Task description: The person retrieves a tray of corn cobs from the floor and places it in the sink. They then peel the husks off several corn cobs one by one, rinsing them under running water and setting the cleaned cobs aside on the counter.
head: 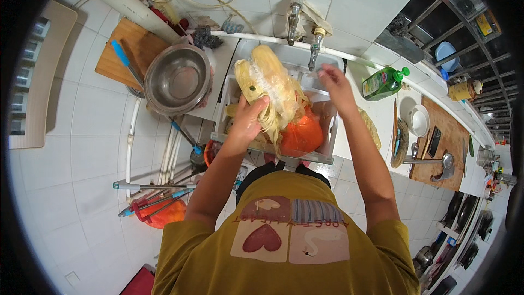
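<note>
My left hand (248,121) grips a large, pale yellow fruit or vegetable piece (268,84) with a white, ragged band and stringy strands; its exact kind I cannot tell. The piece is tilted over a clear-fronted drawer-like bin (329,141) set at the sink. Inside the bin lies an orange plastic bag (303,133), partly covered by the yellow piece. To the right, my right hand (336,86) is raised near the lower tap (315,49), fingers slightly curled and blurred. Nothing certain shows in it. Behind the bin is the rim of a grey sink (245,49).
Left of the sink stands a steel bowl (178,80) beside a wooden board (123,51). A green pump bottle (382,84) is on the right counter, with a white bowl (418,121) and a cutting board (442,155) carrying a ladle. Mop handles (155,187) lean at lower left.
</note>
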Demonstrator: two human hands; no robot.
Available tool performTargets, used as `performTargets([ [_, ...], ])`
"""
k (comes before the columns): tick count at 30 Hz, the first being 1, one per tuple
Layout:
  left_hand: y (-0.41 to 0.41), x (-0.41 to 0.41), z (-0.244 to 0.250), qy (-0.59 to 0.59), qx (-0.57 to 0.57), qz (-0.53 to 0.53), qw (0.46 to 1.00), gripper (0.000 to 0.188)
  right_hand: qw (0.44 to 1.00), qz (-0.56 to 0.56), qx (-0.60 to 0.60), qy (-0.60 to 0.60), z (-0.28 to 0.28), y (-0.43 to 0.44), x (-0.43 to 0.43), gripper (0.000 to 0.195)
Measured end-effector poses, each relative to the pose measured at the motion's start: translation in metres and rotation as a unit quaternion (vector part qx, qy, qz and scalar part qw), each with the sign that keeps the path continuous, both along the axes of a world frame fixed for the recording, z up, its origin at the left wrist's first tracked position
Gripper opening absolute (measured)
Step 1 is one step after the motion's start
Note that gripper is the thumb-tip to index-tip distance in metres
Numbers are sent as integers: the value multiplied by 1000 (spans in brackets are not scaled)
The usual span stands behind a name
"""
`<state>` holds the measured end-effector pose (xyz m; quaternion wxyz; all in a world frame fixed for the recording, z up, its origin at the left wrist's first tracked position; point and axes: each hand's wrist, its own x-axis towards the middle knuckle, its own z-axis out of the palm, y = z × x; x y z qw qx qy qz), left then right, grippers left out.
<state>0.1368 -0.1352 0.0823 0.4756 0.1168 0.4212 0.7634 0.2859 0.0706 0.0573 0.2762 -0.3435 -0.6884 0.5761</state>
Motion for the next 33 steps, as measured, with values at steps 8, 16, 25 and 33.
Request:
performTargets([
  [8, 7, 5, 4, 21, 27, 31, 999, 53, 996, 87, 12, 22, 43, -89, -4, 28],
  [16, 15, 14, 16, 165, 20, 75, 983, 53, 992, 56, -100, 60, 29, -84, -13, 20],
  [25, 0, -6, 12, 44, 20, 18, 999, 56, 949, 27, 294, -113, 2, -11, -14, 41],
  [33, 2, -12, 7, 83, -5, 35, 996, 53, 985, 172, -32, -5, 28, -40, -21, 29],
])
